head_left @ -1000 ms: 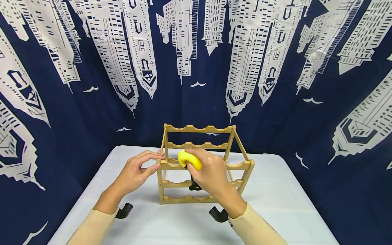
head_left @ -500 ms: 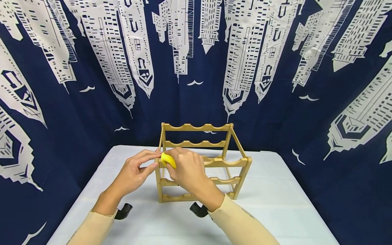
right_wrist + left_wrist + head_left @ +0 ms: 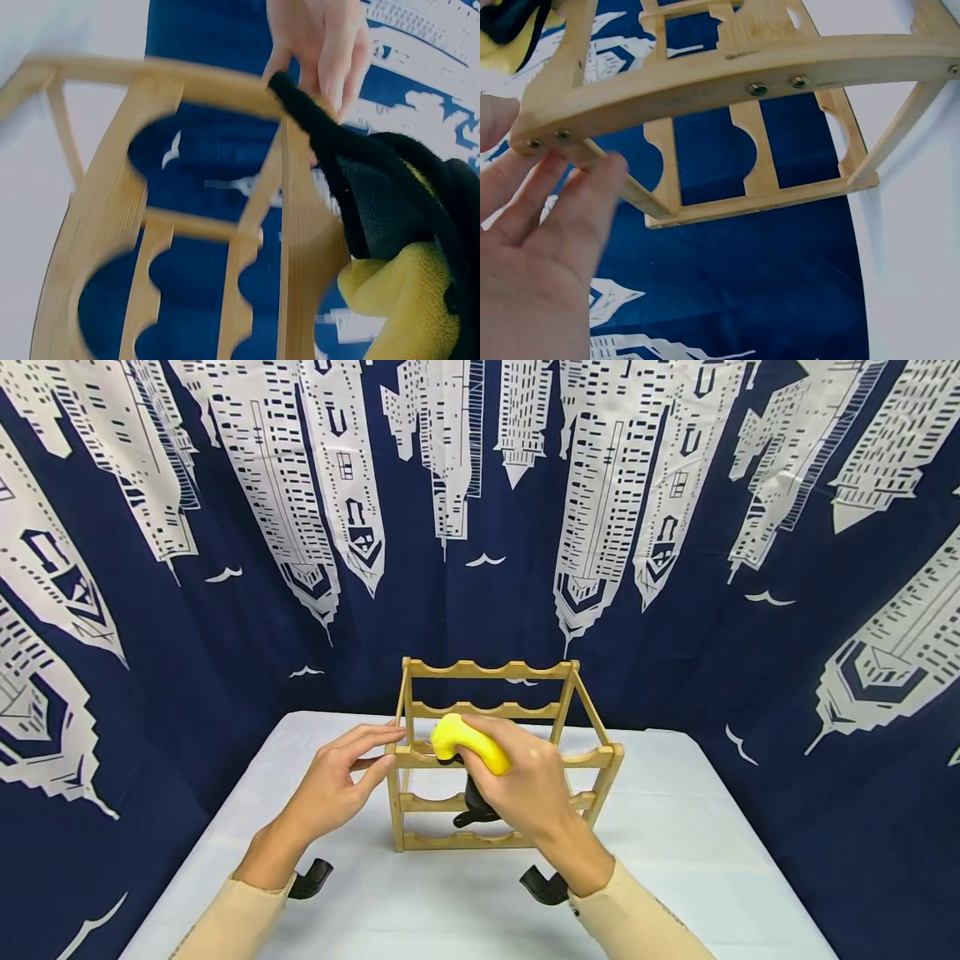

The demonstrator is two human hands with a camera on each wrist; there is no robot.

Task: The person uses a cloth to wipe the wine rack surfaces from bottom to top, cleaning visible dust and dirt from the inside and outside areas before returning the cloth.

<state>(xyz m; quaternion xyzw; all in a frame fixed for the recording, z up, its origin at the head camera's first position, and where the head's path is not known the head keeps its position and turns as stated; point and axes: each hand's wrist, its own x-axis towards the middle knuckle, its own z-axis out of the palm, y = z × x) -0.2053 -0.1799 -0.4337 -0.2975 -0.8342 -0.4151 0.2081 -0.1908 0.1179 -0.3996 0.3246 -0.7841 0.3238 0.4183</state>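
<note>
A light wooden wine rack (image 3: 504, 758) with scalloped rails stands on the table. My left hand (image 3: 341, 781) holds its near left top corner, thumb on the front side and fingers over the outer side; the left wrist view shows those fingers (image 3: 577, 206) around the corner post. In my right hand (image 3: 525, 777) I grip a yellow terry cleaning cloth (image 3: 468, 743) with black parts, folded over between thumb and fingers, at the near top rail. Its black part (image 3: 375, 187) hangs down in front of the rack. The right palm is hidden.
A white-covered table (image 3: 675, 843) lies under the rack. Behind and beside it hangs a dark blue curtain (image 3: 480, 627) with white buildings. Black curved pieces (image 3: 543, 887) sit at both wrists.
My right hand slid the cloth left along the near top rail to the corner, then came back right. The left hand has stayed at the corner.
</note>
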